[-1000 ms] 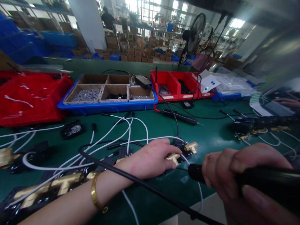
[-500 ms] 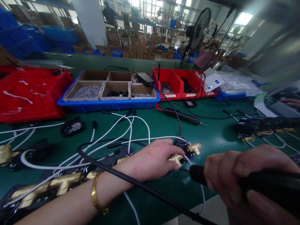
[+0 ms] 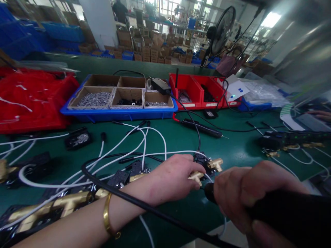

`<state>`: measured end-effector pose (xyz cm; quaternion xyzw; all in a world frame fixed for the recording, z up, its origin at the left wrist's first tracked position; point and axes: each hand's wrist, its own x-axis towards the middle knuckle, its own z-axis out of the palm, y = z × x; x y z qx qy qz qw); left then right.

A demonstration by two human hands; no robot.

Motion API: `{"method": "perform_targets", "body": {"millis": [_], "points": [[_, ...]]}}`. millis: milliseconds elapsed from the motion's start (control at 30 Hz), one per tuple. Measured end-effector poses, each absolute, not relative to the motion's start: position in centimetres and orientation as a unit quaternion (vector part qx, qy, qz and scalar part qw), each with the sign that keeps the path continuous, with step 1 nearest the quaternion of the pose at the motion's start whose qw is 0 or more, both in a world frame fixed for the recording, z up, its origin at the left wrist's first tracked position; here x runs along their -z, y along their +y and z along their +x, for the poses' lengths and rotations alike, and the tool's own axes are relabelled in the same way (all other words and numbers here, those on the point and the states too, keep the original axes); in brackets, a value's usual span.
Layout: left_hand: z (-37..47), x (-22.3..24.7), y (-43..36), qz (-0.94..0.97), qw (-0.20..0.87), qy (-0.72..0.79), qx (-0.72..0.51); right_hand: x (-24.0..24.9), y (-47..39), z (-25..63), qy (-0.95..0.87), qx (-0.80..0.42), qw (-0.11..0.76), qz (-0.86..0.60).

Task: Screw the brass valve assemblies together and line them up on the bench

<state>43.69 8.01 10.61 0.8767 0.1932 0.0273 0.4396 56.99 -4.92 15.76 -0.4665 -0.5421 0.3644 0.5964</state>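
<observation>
My left hand (image 3: 178, 175) is closed on a brass fitting (image 3: 197, 177), its thumb and fingers gripping the piece just above the table. Wrapped around a black electric screwdriver (image 3: 279, 213), my right hand (image 3: 248, 193) points the tool's nose leftward. The thin bit comes close to the brass fitting; whether they touch I cannot tell. Right behind sits another brass fitting (image 3: 216, 164) on a black housing (image 3: 200, 157). More brass tee fittings (image 3: 68, 203) on black housings lie under and left of my left forearm. White cables run from these parts.
A blue tray (image 3: 121, 115) of cardboard compartments holds screws and small black parts. Red bins (image 3: 187, 91) stand beside it, and a red-lined bin (image 3: 31, 100) is at left. A black pen-like tool (image 3: 201, 128) lies mid-table. A black cord (image 3: 152, 206) crosses over my left forearm.
My right hand and the screwdriver have moved left, nearer to the brass fitting. My left hand keeps its grip with hardly any shift.
</observation>
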Motion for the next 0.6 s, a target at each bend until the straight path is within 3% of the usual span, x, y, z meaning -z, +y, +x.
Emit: {"method": "perform_targets", "body": {"millis": [367, 600], "points": [[43.5, -9.9, 7.8, 0.878, 0.437, 0.184, -0.057, -15.4, -4.2, 56.8, -0.516, -0.36, 0.602, -0.492], [43.5, -11.3, 7.7, 0.896, 0.401, 0.188, -0.018, -14.1, -4.5, 56.7, -0.558, -0.361, 0.63, -0.402]]}}
